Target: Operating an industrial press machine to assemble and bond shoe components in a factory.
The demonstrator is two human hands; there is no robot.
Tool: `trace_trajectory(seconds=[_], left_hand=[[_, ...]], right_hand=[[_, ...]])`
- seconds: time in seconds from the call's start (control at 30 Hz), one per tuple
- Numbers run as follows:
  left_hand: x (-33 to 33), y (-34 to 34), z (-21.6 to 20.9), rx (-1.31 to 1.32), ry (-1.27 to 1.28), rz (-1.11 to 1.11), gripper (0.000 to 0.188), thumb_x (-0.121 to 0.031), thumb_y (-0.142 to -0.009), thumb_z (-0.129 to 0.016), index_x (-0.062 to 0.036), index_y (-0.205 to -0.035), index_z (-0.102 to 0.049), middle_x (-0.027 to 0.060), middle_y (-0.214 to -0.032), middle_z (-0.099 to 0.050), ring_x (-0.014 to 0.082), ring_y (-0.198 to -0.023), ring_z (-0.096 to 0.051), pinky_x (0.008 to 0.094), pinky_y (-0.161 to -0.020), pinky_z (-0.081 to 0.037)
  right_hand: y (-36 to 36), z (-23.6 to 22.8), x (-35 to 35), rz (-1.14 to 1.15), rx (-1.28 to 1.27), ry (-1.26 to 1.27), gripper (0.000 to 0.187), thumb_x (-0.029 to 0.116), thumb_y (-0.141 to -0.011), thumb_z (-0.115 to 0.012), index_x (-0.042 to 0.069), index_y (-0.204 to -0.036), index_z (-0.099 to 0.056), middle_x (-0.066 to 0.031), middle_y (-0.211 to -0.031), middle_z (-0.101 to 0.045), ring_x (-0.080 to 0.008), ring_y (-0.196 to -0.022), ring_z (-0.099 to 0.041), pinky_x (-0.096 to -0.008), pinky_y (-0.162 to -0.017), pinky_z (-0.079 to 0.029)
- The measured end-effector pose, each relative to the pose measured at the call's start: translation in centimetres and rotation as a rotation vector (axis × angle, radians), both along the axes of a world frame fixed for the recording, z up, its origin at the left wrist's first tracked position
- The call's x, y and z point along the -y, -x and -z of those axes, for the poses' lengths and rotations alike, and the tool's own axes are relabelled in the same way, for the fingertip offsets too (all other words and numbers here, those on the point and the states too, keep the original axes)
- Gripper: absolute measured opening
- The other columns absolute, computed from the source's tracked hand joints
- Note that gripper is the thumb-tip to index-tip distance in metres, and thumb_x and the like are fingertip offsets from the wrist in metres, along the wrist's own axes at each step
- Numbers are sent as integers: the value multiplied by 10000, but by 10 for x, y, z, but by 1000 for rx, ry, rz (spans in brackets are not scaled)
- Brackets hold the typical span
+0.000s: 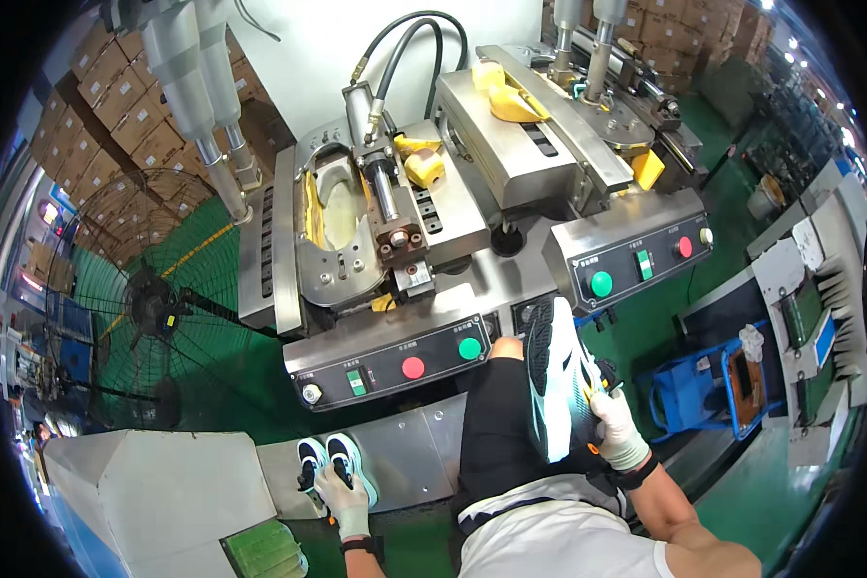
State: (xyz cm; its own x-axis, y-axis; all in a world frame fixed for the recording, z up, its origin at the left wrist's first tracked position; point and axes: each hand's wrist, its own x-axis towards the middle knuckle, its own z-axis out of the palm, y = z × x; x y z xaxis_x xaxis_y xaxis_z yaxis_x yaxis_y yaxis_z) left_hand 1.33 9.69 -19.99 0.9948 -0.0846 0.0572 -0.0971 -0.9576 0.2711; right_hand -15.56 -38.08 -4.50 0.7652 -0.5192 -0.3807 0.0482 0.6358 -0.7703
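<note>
My right hand [618,430], in a pale glove, is closed on a white, mint and black sneaker [561,385]. That shoe is held up over my lap, its light side and sole edge showing, toe end hard to make out. On the metal shelf to the left stand two smaller-looking sneakers side by side, a left one [311,460] and a right one [363,474], also white, mint and black. My left hand [345,493], gloved too, reaches down onto them, its fingers closed at the opening of the right-hand shoe.
Ahead stands a metal press machine with a shoe-shaped cavity [337,207], yellow pads [424,169] and button panels [395,361]. A large fan [149,299] is at left, a grey box-like cover [154,491] nearer. At right are a blue cart [694,395] and a rack [800,318].
</note>
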Motion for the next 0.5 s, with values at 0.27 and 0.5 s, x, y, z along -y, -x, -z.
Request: trace_trajectory(seconds=[0.27,0.5], left_hand=[[42,-9,-5,77,176,127,420,-117,-891,-796,58,-1250,-665,261,-1402,-593,474,-1375,-512,575,-1198,-402],[14,1,-7,124,136,253,331,-64,-898,-753,37,-1208,-694,240,-1326,-653,472,-1362,-551,574,-1179,-426]], right_hand=[[-12,-19,-7,-3,-28,52,587,257,-892,-853,-38,-1366,-673,-57,-1125,-760,-109,-931,-724,-275,-784,-589],[-32,-26,-15,-100,49,-19,658,226,-926,-855,-7,-1480,-588,-80,-1253,-743,-154,-1055,-739,-326,-919,-619]])
